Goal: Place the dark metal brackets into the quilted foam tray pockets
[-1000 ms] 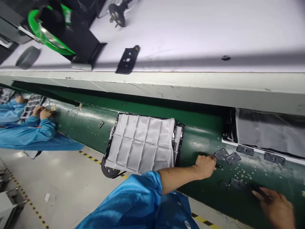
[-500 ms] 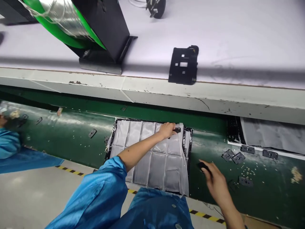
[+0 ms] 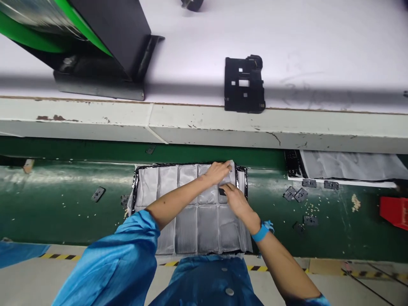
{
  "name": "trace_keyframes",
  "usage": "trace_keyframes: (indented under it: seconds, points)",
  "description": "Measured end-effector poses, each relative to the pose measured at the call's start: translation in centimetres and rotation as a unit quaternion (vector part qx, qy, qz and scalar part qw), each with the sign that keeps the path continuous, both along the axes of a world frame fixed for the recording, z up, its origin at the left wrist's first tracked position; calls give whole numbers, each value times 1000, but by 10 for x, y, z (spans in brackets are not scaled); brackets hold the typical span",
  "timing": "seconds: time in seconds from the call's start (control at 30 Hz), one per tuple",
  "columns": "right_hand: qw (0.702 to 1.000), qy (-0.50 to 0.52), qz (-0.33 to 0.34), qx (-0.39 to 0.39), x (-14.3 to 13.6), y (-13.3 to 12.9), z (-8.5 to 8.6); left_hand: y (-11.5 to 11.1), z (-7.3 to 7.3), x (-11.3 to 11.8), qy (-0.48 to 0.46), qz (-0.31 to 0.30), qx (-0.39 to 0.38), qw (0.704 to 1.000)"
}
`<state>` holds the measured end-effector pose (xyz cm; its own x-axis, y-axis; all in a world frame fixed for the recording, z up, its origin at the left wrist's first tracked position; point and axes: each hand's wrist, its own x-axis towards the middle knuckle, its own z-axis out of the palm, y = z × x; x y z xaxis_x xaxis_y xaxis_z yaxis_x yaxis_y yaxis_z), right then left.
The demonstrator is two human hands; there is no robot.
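A translucent white sheet divided into pockets (image 3: 186, 225) lies over a stack edged in shiny black plastic, just in front of my body. My left hand (image 3: 218, 172) reaches across to its upper right pockets. The fingers of that hand are curled together near the sheet's edge, and what they hold is hidden. Below it, my right hand (image 3: 236, 199) pinches a small flat black part (image 3: 222, 191) at an upper pocket. A blue band (image 3: 262, 233) circles my right wrist.
Small black plates (image 3: 300, 195) and pale crumbs lie on the green surface (image 3: 267, 242) at right; another black plate (image 3: 98, 194) is at left. A covered stack (image 3: 347, 165) and red bin (image 3: 393, 211) stand farther right. On the white shelf sit a perforated black plate (image 3: 245, 95) and a green-rimmed spool (image 3: 86, 32).
My right hand has moved left from the green surface onto the pocketed sheet, bringing the small black part. My left hand stays at the upper right pockets; the black part by its fingers no longer shows.
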<state>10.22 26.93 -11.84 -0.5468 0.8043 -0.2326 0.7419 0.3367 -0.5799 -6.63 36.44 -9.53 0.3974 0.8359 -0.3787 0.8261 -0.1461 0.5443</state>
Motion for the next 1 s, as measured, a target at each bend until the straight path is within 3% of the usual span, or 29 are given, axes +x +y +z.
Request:
trace_keyframes:
  seconds: [0.13,0.27,0.43,0.63,0.73,0.87,1.0]
  points:
    - [999,-11,20,27,-4,5,-6,-8,-2,-15,-54,82,-6,995]
    - [998,-13,32,54,7,5,-6,-31,-2,-34,-116,174,-46,977]
    - [996,-13,49,68,13,13,-7,-67,3,-53,-203,231,-114,945]
    - [996,13,36,78,13,30,-11,-97,4,-64,-221,302,-116,920]
    - [996,29,11,81,13,35,-14,-105,1,-57,-208,308,-104,923]
    - [992,51,-57,100,23,29,-10,-115,-1,-31,-179,277,-65,942]
    - [981,78,-135,117,62,2,-2,-127,-3,1,-137,210,2,968]
